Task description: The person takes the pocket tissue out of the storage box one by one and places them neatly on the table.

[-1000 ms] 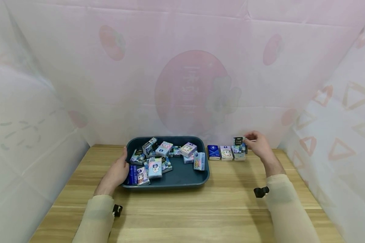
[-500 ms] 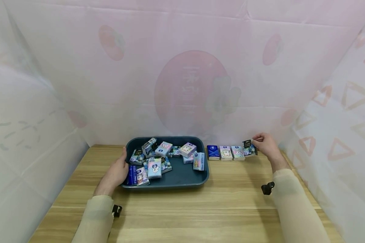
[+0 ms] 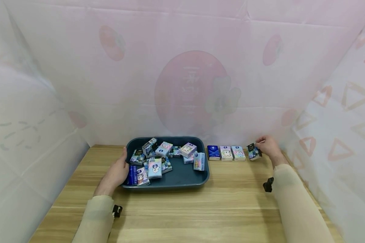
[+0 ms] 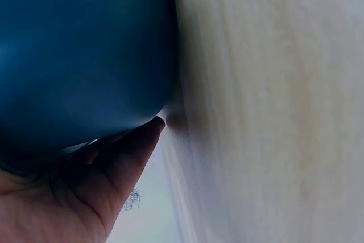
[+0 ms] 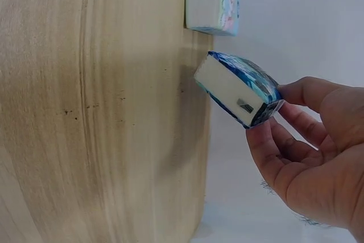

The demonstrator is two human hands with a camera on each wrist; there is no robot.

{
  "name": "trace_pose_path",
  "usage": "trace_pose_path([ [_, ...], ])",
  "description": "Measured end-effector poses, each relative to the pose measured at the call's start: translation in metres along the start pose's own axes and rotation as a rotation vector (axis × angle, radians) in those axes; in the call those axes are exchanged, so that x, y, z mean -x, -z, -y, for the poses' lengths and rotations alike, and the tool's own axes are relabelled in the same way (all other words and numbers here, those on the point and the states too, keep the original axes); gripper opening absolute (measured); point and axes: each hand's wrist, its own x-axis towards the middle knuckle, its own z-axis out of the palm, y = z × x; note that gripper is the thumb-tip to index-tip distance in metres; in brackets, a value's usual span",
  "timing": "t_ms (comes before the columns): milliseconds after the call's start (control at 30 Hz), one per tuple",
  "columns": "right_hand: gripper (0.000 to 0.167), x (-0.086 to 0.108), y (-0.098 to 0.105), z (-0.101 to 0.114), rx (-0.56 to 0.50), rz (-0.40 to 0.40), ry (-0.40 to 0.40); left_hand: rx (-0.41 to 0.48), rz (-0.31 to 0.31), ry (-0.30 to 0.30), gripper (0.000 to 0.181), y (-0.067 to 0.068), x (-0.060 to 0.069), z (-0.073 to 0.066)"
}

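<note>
My right hand (image 3: 268,146) pinches a dark blue-flowered tissue pack (image 3: 254,152) by one end, between thumb and fingers. The right wrist view shows this pack (image 5: 242,89) tilted, slightly above the table. To its left stand a navy tissue pack (image 3: 213,152), a white-and-lilac one (image 3: 226,153) and a pale blue-and-pink one (image 3: 238,153) in a row. Against the left side of a dark teal tray (image 3: 182,180) rests my left hand (image 3: 117,170), its fingers fairly straight along the outer wall. In the left wrist view the thumb (image 4: 128,160) touches that wall.
Several tissue packs (image 3: 154,168) lie jumbled in the tray, mostly in its left half. A light wooden table (image 3: 194,212) carries everything. A pale printed cloth (image 3: 127,101) rises behind the tray and row, with more cloth at both sides.
My right hand has moved right and lower with the dark flowered pack, from over the pale blue-and-pink pack to the right of the row. The left hand and tray have stayed put.
</note>
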Motion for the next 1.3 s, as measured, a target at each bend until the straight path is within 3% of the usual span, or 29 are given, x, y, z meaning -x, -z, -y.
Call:
trace_pose_path([
  [100,0.028,-0.008,-0.003,-0.011,0.001,0.022,0.008,0.003,0.002,0.001,0.075,0.000,0.000,0.000],
  [267,0.024,-0.051,-0.015,-0.062,-0.004,-0.017,0.031,0.001,0.004,0.006,0.075,0.001,0.000,0.000],
  [367,0.030,-0.064,-0.020,-0.083,0.009,-0.033,0.053,0.002,0.004,0.008,0.075,0.000,0.000,0.000],
  [567,0.049,-0.043,-0.023,-0.070,0.034,0.017,0.006,0.001,0.007,0.012,0.075,0.000,-0.001,-0.001],
  [667,0.053,-0.048,-0.028,-0.079,0.065,0.020,0.016,0.006,0.008,0.014,0.075,0.000,-0.001,-0.002],
  [767,0.049,-0.060,-0.036,-0.099,0.119,-0.041,0.071,0.008,0.007,0.015,0.076,0.000,-0.001,-0.001],
  [900,0.047,-0.054,-0.043,-0.093,0.148,-0.085,0.024,0.001,0.003,0.014,0.075,0.001,-0.001,0.000],
  [1033,0.048,-0.057,-0.047,-0.091,0.144,-0.076,-0.033,-0.002,0.004,0.016,0.075,0.001,-0.002,0.000],
  [1300,0.049,-0.073,-0.059,-0.102,0.146,-0.070,0.030,0.004,0.013,0.027,0.075,0.001,-0.001,0.000],
])
